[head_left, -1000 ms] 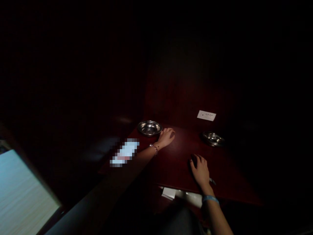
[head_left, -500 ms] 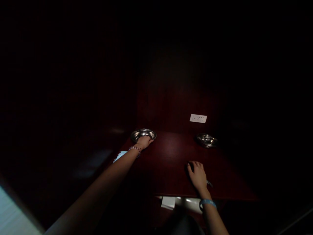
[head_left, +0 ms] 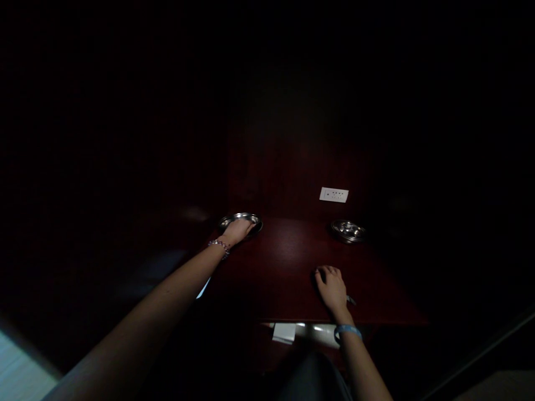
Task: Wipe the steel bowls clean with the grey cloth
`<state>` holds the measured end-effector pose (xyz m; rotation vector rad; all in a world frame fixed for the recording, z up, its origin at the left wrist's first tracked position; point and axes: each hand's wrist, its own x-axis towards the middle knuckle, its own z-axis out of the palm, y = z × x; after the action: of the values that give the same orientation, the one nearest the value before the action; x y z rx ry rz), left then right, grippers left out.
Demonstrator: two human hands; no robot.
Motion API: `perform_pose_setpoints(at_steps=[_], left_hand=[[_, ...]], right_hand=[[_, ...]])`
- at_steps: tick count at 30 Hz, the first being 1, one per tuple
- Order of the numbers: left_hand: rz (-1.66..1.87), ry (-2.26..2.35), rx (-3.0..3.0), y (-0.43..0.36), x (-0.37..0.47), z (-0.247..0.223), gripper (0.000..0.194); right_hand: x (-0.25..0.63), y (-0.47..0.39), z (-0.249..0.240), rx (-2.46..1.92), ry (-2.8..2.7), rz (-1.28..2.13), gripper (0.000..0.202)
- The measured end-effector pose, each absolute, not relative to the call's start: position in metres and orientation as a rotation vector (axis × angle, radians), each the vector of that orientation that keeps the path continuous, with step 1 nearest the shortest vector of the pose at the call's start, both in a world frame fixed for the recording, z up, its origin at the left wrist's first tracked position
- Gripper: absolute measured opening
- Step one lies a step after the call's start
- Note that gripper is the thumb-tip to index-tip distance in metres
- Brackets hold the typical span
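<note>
My left hand (head_left: 237, 230) reaches down into a shiny metal bowl (head_left: 256, 221) at the far left of the dark red table (head_left: 288, 245). Its fingertips are hidden inside the bowl, so I cannot make out what they touch. My right hand (head_left: 332, 287) lies palm down on the tabletop, open, its fingers loosely bent with nothing in them. Just beside that wrist is a small grey thing (head_left: 351, 300), mostly hidden by the hand. A second round metal dish (head_left: 348, 231) stands at the back right, apart from both hands.
A white socket plate (head_left: 334, 194) is fixed to the dark wall behind the table. Below the front edge lie a white folded item (head_left: 284, 332) and a pale glossy object (head_left: 324, 334). A light blue sheet-like thing (head_left: 203, 288) shows near my left forearm. Deep shadow surrounds everything.
My left hand has gone a little deeper over the left bowl and covers more of it. The right hand stays on the table. The whole view has shifted slightly.
</note>
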<state>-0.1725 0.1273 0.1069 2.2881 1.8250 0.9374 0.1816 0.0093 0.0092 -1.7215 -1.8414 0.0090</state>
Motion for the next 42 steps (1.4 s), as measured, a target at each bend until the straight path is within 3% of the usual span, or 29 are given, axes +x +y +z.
perform_pose_setpoints(at_steps=[4, 12, 23, 27, 34, 42], left_hand=[[0.639, 1.92, 2.51, 0.125, -0.176, 0.115, 0.033], [0.604, 1.889, 2.676, 0.129, -0.19, 0.11, 0.028], [1.359, 1.728, 2.787, 0.123, -0.188, 0.145, 0.036], [1.416, 1.537, 2.969, 0.098, -0.145, 0.153, 0.037], [1.294, 1.213, 3.146, 0.027, -0.067, 0.104, 0.031], [1.122, 1.06, 3.285, -0.01, -0.054, 0.061, 0.03]], right_hand=[[0.182, 0.009, 0.009, -1.722, -1.845, 0.003, 0.039], [0.183, 0.011, 0.005, -1.726, -1.834, -0.034, 0.038], [0.185, 0.016, 0.0, -1.708, -1.841, -0.132, 0.036], [0.184, 0.015, 0.002, -1.722, -1.799, -0.23, 0.036], [0.18, 0.009, 0.007, -1.876, -1.718, -0.296, 0.035], [0.178, 0.005, 0.013, -2.018, -1.65, -0.251, 0.037]])
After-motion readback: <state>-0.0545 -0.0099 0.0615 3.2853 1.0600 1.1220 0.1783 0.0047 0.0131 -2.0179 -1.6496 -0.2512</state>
